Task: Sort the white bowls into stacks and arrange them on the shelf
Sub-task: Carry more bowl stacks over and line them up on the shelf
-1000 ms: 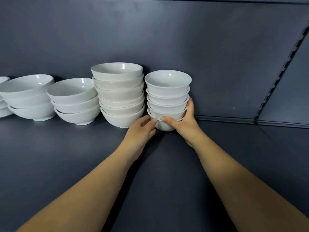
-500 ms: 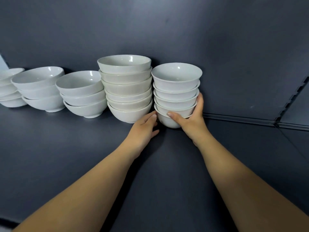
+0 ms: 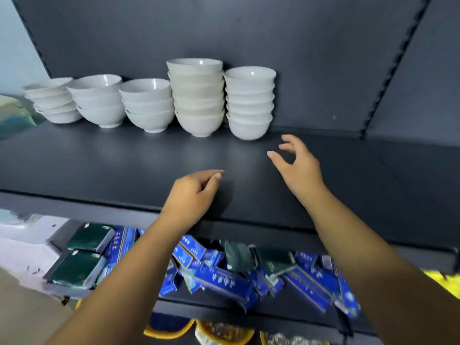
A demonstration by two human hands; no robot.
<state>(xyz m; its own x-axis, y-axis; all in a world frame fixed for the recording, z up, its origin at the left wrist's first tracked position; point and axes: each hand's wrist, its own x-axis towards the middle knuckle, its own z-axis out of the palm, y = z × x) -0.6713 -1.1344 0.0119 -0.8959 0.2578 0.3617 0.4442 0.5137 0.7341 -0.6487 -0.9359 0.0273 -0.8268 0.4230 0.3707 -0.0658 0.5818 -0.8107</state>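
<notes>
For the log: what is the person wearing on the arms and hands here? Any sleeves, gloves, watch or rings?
Nothing visible. The left hand and right hand are bare, with no gloves, rings or watch. Both forearms are uncovered down to the frame's edge, so no sleeve shows.

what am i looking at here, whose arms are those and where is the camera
No machine here: these are a person's two bare arms, filmed by a wide-angle camera worn on their head, looking forward and down. The left hand and right hand are out over a dark shelf, both loosely curled and holding nothing. At its back stand five stacks of white bowls; the rightmost stack is nearest the hands. A lower shelf holds blue and green packets.
</notes>
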